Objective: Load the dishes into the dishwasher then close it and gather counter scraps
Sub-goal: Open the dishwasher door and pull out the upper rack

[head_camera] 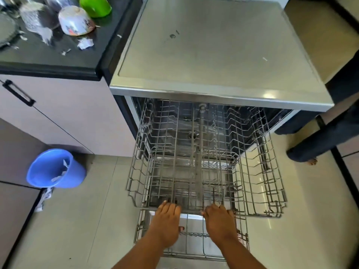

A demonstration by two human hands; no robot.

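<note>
The steel dishwasher stands open with its empty upper wire rack pulled out over the lower rack. My left hand and my right hand both grip the upper rack's front rail. On the black counter at the upper left lie an overturned patterned bowl, a green bowl, overturned glasses and a glass plate. Torn paper scraps are scattered near them.
A blue bin with paper inside stands on the tiled floor at the left, with more scraps beside it. A cabinet door with a black handle is below the counter. Another person's legs and bare foot stand at the right.
</note>
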